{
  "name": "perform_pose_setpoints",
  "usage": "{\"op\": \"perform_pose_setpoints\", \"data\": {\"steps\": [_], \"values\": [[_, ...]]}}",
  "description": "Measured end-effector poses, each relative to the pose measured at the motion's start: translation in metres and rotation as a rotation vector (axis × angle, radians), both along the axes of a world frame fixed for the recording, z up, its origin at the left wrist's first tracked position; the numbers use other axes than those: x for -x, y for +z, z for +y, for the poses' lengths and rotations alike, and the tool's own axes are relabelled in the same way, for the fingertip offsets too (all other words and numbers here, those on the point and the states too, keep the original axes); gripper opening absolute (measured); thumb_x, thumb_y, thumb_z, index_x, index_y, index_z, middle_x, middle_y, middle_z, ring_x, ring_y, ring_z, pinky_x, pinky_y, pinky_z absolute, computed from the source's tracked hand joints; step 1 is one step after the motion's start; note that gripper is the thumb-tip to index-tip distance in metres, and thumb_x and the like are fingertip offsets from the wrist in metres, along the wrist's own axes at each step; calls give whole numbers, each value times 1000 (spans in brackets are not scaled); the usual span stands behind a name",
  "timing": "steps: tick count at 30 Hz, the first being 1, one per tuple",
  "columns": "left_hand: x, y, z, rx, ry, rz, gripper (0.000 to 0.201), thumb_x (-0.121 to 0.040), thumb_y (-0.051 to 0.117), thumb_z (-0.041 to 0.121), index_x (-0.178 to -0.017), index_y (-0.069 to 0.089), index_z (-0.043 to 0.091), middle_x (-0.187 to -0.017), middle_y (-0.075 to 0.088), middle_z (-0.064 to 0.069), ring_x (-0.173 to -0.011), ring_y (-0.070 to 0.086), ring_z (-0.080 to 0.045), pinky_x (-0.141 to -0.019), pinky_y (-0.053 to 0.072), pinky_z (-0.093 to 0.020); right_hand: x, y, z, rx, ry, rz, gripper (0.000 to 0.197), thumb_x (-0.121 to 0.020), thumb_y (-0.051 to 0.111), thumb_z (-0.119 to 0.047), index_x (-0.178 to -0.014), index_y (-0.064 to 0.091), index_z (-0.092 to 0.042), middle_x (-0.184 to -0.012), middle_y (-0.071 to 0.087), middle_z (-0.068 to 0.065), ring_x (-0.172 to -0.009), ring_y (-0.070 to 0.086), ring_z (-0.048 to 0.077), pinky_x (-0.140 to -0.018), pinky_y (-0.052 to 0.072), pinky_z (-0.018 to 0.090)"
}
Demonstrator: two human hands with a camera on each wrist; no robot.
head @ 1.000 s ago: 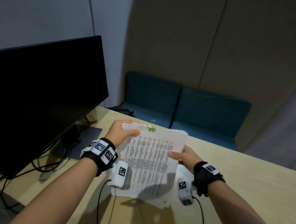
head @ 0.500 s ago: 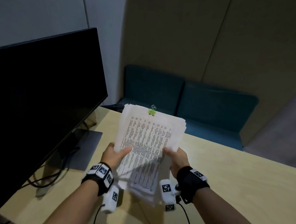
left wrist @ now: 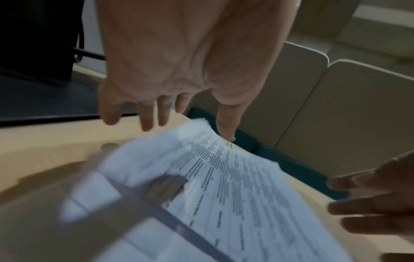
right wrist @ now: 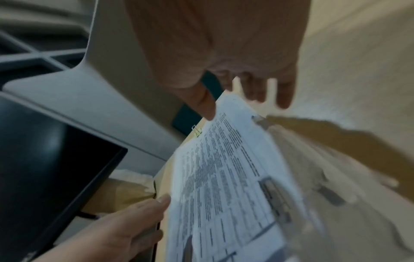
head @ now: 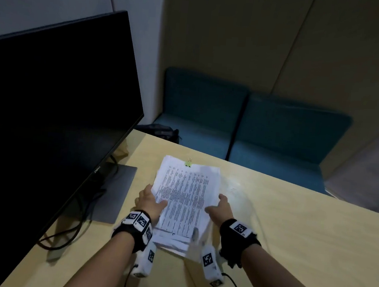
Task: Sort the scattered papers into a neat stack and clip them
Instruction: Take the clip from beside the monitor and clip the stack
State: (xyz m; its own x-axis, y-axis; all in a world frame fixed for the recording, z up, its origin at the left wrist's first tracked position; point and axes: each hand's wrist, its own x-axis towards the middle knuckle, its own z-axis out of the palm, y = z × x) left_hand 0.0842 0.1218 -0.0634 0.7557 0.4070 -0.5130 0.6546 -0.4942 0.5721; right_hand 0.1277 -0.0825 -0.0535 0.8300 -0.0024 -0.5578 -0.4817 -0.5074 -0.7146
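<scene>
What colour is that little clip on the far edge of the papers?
The clip is light green with metal wire handles, clearest in the head view.

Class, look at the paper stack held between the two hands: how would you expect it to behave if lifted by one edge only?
The paper stack would probably flop, being thin loose sheets. Its near edges look fanned and uneven, so sheets may slide apart there. The green clip pinches only the far edge, which likely stays together; both the left hand and right hand support the sides.

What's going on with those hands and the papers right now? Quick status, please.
Left hand and right hand grip the sides of the white printed paper stack. Small green binder clip on its far edge. Near edges uneven. Nothing in the way.
</scene>
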Motion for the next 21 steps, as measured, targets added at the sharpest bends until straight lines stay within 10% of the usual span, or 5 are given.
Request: {"op": "perform_pose_setpoints", "data": {"steps": [4, 8, 17, 21], "values": [[3, -9, 6, 24, -87, 50, 76, -90, 58, 25, -151, 14, 11, -152, 31, -15, -130, 46, -34, -107, 41, -41, 5, -13, 7, 112, 70, 94, 57, -85, 46, -2, -139, 29, 1, -122, 49, 18, -104, 55, 31, -78, 49, 36], [-3, -11, 12, 54, -102, 23, 71, -91, 52, 16, -151, 16, 16, -147, 41, -16, -115, 59, -34, -96, 50, -38, 8, -18, 15, 134, 147, 86, 40, -86, 48, -4, -124, 36, 0, -86, 40, 4, -62, 37, 12, -49, 29, 23], [-32, -4, 36, -29, -227, 106, 69, -95, 49, 21, -154, 14, 12, -161, 16, -7, -146, 25, -26, -115, 27, -34, -11, -24, 19, 13, 176, 155, 65, -78, 61, -14, -136, 33, -5, -117, 50, 11, -105, 52, 26, -95, 49, 40], [-40, -6, 42, -66, -294, 134, 70, -95, 48, 23, -154, 12, 12, -162, 9, -6, -148, 20, -26, -117, 25, -35, -15, -24, 24, 57, 234, 142, 49, -81, 63, -19, -119, 34, -17, -95, 46, -1, -77, 42, 13, -79, 39, 33]]}}
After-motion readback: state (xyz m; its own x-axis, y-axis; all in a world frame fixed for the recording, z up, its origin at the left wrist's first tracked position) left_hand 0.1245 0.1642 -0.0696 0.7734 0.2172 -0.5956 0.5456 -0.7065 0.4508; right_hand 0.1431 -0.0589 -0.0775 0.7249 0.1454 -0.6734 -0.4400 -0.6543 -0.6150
